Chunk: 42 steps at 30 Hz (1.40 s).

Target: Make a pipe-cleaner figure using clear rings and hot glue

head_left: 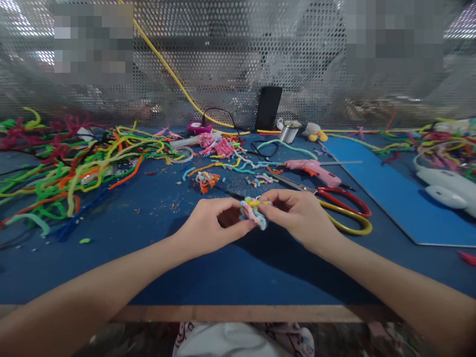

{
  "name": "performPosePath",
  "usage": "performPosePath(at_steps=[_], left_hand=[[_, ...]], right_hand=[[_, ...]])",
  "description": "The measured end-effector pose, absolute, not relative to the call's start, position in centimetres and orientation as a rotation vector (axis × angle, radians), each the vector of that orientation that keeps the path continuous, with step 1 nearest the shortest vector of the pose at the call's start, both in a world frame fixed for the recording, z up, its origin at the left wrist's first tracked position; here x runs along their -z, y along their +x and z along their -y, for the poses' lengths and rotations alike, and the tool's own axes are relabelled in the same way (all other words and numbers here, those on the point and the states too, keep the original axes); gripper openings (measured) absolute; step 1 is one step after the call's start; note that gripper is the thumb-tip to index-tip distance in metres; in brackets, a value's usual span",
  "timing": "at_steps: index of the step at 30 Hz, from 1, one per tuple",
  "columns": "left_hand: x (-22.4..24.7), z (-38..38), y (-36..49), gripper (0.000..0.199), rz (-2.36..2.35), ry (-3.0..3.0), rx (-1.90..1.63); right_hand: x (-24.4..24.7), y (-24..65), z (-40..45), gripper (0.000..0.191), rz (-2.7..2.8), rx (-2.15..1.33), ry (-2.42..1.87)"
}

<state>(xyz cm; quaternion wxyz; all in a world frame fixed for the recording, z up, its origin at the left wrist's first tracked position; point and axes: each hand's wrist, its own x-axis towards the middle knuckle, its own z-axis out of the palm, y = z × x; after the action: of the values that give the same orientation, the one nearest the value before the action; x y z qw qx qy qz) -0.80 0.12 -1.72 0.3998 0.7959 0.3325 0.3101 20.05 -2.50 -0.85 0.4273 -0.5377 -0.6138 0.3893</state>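
Both hands meet above the front middle of the blue table. My left hand (213,225) has its thumb and fingers closed on a small pipe-cleaner flower (254,212) in pastel pink, blue and yellow. My right hand (297,213) pinches the flower's right side, where a yellow strand shows. A dark stem seems to run from it toward the upper left. Just beyond my left hand lies an orange, pink and white pipe-cleaner flower (207,181). Scissors (344,201) with red and yellow handles rest beside my right hand, and cut pipe-cleaner bits (260,180) lie behind the fingers.
Tangled pipe cleaners (100,158) cover the left side. A pink glue gun (314,171), a wire spool (289,132) and an upright phone (268,108) stand toward the back. At right lie a blue board (394,198) and a white glue gun (446,186). Perforated metal (223,64) rises behind.
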Motion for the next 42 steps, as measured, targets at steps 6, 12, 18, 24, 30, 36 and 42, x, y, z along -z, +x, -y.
performPosePath(at_steps=[6, 12, 18, 24, 30, 36, 42], left_hand=[[2.0, -0.1, -0.8, 0.023, -0.866, 2.000, -0.773], [2.0, -0.2, -0.8, 0.015, -0.836, 2.063, -0.798], [1.7, 0.3, -0.5, 0.005, -0.889, 2.123, -0.875], [1.9, 0.4, -0.5, 0.032, -0.878, 1.846, -0.836], [2.5, 0.1, 0.4, 0.049, -0.835, 1.535, -0.871], [3.0, 0.3, 0.8, 0.042, -0.754, 1.407, -0.899], [2.5, 0.9, 0.2, 0.028, -0.787, 1.715, -1.056]], right_hand=[[1.1, 20.0, 2.4, 0.020, 1.481, -1.007, -1.337], [1.3, 19.8, 2.6, 0.020, 1.522, -0.976, -1.307], [1.2, 19.5, 3.0, 0.017, 1.546, -0.951, -1.266], [1.4, 19.4, 2.5, 0.025, 1.173, -1.216, -1.161], [1.0, 19.0, 1.9, 0.028, 0.949, -1.510, -1.078], [1.1, 19.0, 1.7, 0.029, 0.856, -1.643, -1.047], [1.2, 19.0, 1.8, 0.029, 0.929, -1.573, -1.080]])
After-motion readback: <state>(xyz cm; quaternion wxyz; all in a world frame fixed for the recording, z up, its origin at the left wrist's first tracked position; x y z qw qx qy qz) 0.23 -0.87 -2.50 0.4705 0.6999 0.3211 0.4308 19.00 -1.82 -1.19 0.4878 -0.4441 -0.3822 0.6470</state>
